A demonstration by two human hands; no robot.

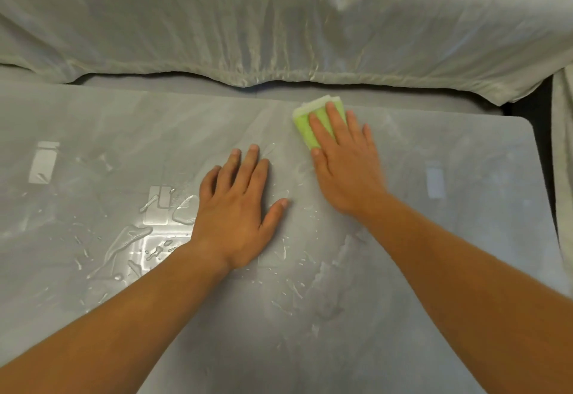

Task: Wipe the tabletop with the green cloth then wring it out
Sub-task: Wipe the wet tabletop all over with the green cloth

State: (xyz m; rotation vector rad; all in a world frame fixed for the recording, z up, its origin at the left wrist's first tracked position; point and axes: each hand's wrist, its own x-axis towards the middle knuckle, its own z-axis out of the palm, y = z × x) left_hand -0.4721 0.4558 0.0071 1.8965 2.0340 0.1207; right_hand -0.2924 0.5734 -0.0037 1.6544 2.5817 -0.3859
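Right hand [344, 164], fingers straight, presses the green cloth [305, 128] near the far edge of the tabletop [418, 269]; left hand [238, 207] lies flat, fingers spread, water [186, 212] pooled to its left.

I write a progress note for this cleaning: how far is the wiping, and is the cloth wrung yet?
Done, apparently: the tabletop near the right edge shows smears, not drops. In hand: the right hand presses the folded green cloth flat near the far edge; the left hand rests flat on the tabletop. Left: puddles and drops lie at near left and centre, and the wringing is not yet done.
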